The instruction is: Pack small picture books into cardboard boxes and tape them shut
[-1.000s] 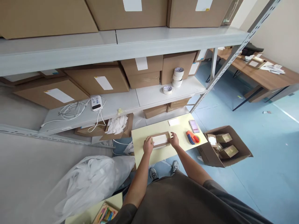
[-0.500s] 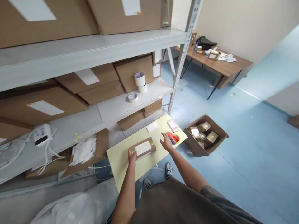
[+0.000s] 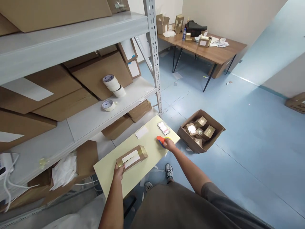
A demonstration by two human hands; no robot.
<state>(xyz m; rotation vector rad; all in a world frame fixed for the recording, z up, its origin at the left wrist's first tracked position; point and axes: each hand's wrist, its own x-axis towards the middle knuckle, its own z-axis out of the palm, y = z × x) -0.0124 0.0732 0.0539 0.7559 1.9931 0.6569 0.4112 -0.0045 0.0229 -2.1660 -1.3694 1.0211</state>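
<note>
Blue floor (image 3: 250, 143) lies around the yellow table (image 3: 152, 154). Along the table's far side stands a tall grey shelf (image 3: 85, 124) full of brown boxes, so the person's reach that way is blocked. White tape rolls (image 3: 111, 83) sit on it, higher than the table. Just off the table's right end, a big open box (image 3: 187, 140) stands on the floor with little boxes (image 3: 209, 132) inside. Well beyond the table is a brown desk (image 3: 228, 52) with a messy pile of things.

On the table's left half lies a small box (image 3: 132, 158) with white paper stuck on it. The left hand (image 3: 118, 171) holds its near left end. Near the table's right end, the right hand (image 3: 169, 144) is wrapped around an orange tape cutter (image 3: 160, 139).

That hand hides most of the cutter. Some left fingers are out of sight behind the small box. By the table's far right corner, a flat thing (image 3: 164, 128) is all blurry squares. Well left of the table, a white gadget (image 3: 6, 163) is cut off.
</note>
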